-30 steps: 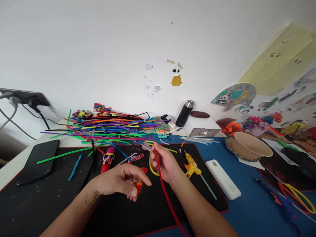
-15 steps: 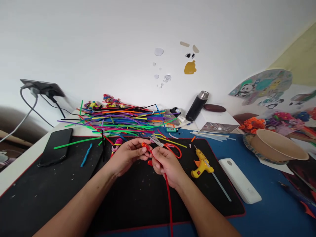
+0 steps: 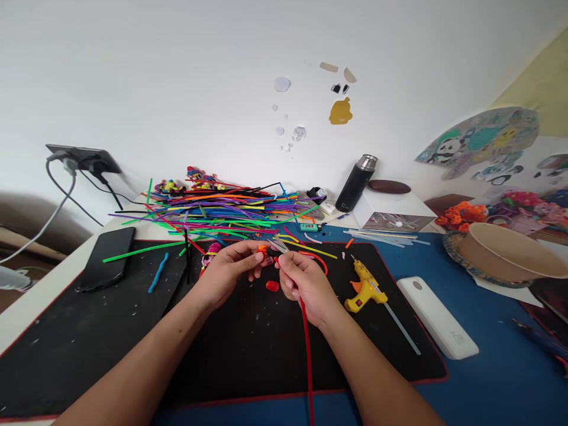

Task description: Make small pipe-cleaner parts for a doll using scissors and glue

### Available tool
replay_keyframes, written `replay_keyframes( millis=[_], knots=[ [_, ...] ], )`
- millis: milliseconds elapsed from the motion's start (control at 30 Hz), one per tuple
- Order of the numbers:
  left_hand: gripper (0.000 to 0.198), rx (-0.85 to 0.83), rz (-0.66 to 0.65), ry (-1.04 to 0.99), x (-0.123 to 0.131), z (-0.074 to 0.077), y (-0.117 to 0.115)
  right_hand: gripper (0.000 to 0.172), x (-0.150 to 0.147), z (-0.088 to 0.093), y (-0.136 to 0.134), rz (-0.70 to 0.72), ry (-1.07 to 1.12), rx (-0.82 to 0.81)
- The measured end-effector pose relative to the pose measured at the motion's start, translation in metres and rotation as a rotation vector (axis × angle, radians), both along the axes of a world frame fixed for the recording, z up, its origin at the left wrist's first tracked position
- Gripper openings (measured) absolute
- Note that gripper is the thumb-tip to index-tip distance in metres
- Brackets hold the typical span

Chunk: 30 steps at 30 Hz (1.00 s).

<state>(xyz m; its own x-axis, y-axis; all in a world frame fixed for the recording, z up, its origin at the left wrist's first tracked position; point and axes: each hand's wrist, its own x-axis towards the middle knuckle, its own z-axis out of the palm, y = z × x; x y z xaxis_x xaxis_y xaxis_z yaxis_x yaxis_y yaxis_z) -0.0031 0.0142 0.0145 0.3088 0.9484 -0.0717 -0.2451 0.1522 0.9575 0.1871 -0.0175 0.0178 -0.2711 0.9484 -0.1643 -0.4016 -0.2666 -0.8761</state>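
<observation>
My left hand (image 3: 228,271) pinches a small orange piece (image 3: 262,251) above the black mat (image 3: 110,331). My right hand (image 3: 306,284) is closed around the top end of a long red pipe cleaner (image 3: 307,355), which trails down toward me past the mat's near edge. The two hands almost meet over the middle of the mat. A small red piece (image 3: 272,286) lies on the mat just below them. Scissors with red handles (image 3: 284,247) lie right behind my fingers.
A heap of coloured pipe cleaners (image 3: 213,216) fills the back of the table. A yellow glue gun (image 3: 366,288) and a white power bank (image 3: 437,316) lie to the right, a black phone (image 3: 106,266) to the left. A flask (image 3: 356,183) and a brown bowl (image 3: 503,251) stand further back.
My left hand rose from low on the mat and met my right hand with the orange piece. The view swung left and slightly up.
</observation>
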Motion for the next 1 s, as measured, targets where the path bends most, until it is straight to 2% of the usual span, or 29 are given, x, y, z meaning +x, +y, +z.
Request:
replay_keyframes(
  millis=[133,333,533,833,1000],
  knots=[
    [0.045,0.071,-0.035,0.083,0.001,0.002,-0.001,0.04,0.0,-0.001,0.001,-0.034,-0.07,0.033],
    [0.036,0.136,-0.091,0.168,0.005,0.004,-0.004,0.041,-0.003,-0.003,0.0,-0.058,-0.101,0.058],
    [0.034,0.142,-0.143,0.167,0.005,0.004,-0.005,0.041,-0.003,-0.005,0.001,-0.121,-0.119,0.073],
    [0.033,0.174,-0.139,0.184,0.004,0.005,-0.006,0.038,-0.008,-0.01,0.0,-0.165,-0.273,0.202],
    [0.029,0.228,-0.127,0.234,0.005,0.003,-0.007,0.039,-0.007,-0.013,0.001,-0.169,-0.304,0.217]
  ],
)
